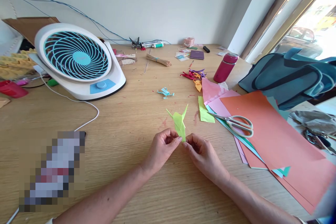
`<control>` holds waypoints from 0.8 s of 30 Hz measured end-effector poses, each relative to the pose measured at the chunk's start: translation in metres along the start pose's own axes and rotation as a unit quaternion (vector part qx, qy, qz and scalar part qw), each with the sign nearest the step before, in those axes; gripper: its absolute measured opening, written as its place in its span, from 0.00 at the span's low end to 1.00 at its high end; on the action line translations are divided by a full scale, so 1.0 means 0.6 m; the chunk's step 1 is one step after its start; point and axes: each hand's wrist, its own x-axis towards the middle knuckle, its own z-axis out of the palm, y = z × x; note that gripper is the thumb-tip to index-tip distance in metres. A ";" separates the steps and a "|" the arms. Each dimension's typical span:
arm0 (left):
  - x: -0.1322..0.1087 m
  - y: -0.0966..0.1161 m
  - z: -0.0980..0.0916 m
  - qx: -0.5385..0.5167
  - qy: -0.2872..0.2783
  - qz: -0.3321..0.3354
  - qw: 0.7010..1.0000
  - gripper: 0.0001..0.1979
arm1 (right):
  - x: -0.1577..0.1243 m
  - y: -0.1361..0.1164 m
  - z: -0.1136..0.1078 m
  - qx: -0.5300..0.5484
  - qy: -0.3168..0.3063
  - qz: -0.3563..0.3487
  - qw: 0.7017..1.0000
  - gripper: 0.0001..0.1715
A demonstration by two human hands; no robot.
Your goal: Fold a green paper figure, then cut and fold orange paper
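Note:
A folded yellow-green paper figure [179, 122] stands upright between my hands, two thin points spreading from its top. My left hand [165, 147] pinches its lower left edge between thumb and fingers. With thumb and curled fingers, my right hand [201, 152] grips the bottom right corner. My fingertips cover the lowest part of the paper. Beyond it on the table lies a small light-blue folded paper figure [165, 93]. To the right is a flat yellow-green paper piece [206, 110], beside scissors [236, 124] resting on coloured sheets [262, 126].
A white and blue fan [78, 59] stands at the left, its cable running to a pixelated object [55, 171]. Behind the sheets are a red bottle [226, 67], a teal bag [286, 77] and a pile of coloured folded paper [195, 77]. A stick bundle [159, 60] lies farther back.

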 end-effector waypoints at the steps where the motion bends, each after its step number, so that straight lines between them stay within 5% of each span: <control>1: 0.000 -0.002 0.000 0.000 0.003 -0.001 1.000 0.11 | 0.000 -0.001 0.000 0.000 -0.001 0.004 1.000 0.12; 13: 0.002 -0.007 0.000 0.004 -0.020 0.008 1.000 0.11 | 0.006 0.017 -0.001 0.083 0.013 0.028 0.996 0.20; 24: 0.000 -0.003 -0.002 0.058 -0.021 0.023 0.998 0.10 | 0.006 0.017 0.000 0.124 -0.006 0.033 0.992 0.17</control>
